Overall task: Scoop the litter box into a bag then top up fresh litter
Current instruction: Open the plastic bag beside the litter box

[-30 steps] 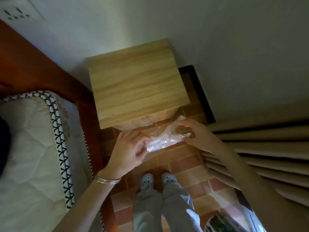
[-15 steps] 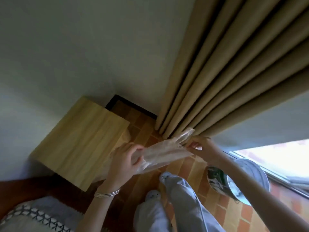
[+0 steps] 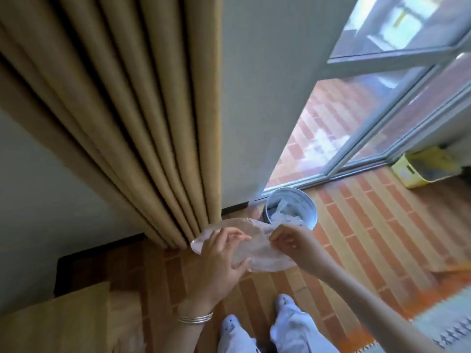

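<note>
The thin clear bag (image 3: 257,247) is held in the air above the brick-tiled floor (image 3: 369,225), stretched between both hands at about waist height in front of the person. The left hand (image 3: 219,261) has its fingers curled over the near edge of the plastic with the thumb underneath, clamped on it; the right hand (image 3: 290,242) pinches the opposite edge between thumb and fingertips. The film looks flat and stuck to itself (its mouth does not yet gape), so the step in hand is judged to be opening the bag, ahead of any scooping.

Just beyond the bag stands a small round bin (image 3: 291,208) with pale crumpled stuff in it, near the foot of the tan curtain (image 3: 142,128) and beside the sliding glass door (image 3: 382,118). A yellow tray (image 3: 423,169) sits by the far wall; whether it is the litter box cannot be told.

The next move likely calls for rubbing the two layers apart, then carrying the opened bag to the litter.
</note>
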`<state>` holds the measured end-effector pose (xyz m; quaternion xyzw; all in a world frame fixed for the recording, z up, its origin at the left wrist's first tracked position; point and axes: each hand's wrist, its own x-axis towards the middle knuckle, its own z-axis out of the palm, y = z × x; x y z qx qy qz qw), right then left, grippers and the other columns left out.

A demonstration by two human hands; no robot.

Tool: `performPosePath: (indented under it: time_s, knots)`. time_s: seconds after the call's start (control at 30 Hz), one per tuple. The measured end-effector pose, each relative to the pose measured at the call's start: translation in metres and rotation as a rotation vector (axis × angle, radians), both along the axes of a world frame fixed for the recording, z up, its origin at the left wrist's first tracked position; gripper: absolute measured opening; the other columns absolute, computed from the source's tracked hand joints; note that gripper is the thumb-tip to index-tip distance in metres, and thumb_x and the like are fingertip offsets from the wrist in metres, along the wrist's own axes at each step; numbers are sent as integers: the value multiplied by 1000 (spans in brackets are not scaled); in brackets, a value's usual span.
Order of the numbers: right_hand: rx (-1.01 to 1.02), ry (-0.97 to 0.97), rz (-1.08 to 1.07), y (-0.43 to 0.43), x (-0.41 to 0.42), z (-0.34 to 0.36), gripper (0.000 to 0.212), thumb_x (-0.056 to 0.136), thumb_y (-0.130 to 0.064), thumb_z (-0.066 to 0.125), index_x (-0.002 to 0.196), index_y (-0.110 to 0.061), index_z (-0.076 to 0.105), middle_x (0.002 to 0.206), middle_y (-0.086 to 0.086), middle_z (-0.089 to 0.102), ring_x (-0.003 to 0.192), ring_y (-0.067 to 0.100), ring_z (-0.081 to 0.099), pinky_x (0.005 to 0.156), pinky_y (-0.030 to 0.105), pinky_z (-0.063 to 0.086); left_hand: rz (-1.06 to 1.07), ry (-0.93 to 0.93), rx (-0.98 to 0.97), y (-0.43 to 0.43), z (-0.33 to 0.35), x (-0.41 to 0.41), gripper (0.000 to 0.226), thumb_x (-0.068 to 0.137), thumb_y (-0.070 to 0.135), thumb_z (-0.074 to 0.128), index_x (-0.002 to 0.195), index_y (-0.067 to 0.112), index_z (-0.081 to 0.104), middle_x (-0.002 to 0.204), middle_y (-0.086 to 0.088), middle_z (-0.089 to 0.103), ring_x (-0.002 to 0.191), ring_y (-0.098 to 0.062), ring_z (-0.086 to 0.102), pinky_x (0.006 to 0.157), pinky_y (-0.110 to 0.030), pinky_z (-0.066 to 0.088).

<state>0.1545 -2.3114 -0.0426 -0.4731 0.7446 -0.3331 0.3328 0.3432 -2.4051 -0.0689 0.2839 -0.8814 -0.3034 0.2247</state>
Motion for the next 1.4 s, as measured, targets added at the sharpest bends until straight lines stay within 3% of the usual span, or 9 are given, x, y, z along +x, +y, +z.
performPosePath:
  time_s: [0.17,0.37,0.47,0.57,0.67,0.83,1.07,1.23,1.4]
  knots:
    - [-33,-226,-384,45,-42,7,16,82,8,61,78,-8,63,73,4,65,71,14,63,67,16,49,-217,-46,16,19,-10,-65,46,71,48,61,114,35,53,109,13,48,103,-5,48,91,-23,42]
    - [-98,-460,-727,115,-103,4,9,84,-1,61,85,-10,63,79,5,66,75,14,63,68,23,49,-401,-89,-114,70,-10,-156,61,63,60,57,117,33,50,114,11,52,104,-9,46,88,-29,41]
    - [-126,-538,-805,150,-140,10,9,84,-2,61,92,-6,63,85,9,66,77,15,65,71,25,52,-455,-100,-195,98,-9,-209,68,55,53,73,116,31,52,114,8,54,103,-12,45,85,-29,39]
    - [-157,-613,-836,183,-178,16,10,85,-1,60,93,-4,63,84,8,66,80,17,65,73,24,53,-434,-55,-214,130,-7,-268,36,65,40,68,98,29,60,103,7,58,94,-15,51,77,-30,46]
    - [-155,-540,-872,216,-222,21,11,87,0,57,93,-7,64,88,9,66,84,18,63,71,20,51,-421,-17,-142,158,-3,-326,6,77,30,61,78,24,61,84,9,60,76,-14,55,63,-32,50]
    - [-23,-201,-817,282,-297,16,19,88,-25,60,107,-26,57,112,-9,56,106,6,52,90,25,42,-309,-3,61,197,1,-413,3,82,24,65,81,22,63,82,13,62,70,-5,58,60,-26,51]
    - [282,-93,-754,355,-377,-13,35,80,-42,66,108,-34,46,119,-10,34,123,15,37,97,34,37,-247,13,416,235,3,-509,9,84,16,68,78,22,64,75,10,66,72,-2,62,64,-18,49]
    - [380,-314,-762,374,-436,-20,46,83,-25,66,115,-20,33,105,0,47,96,16,53,76,26,42,-167,-62,711,240,-18,-576,12,81,10,69,72,15,65,67,4,65,63,-6,58,66,-28,47]
    - [298,-340,-847,385,-523,-22,16,83,-15,60,90,-17,46,73,-5,54,59,3,49,57,21,40,-210,-119,728,238,-39,-674,15,78,6,72,69,16,65,67,2,66,68,-20,62,64,-29,47]
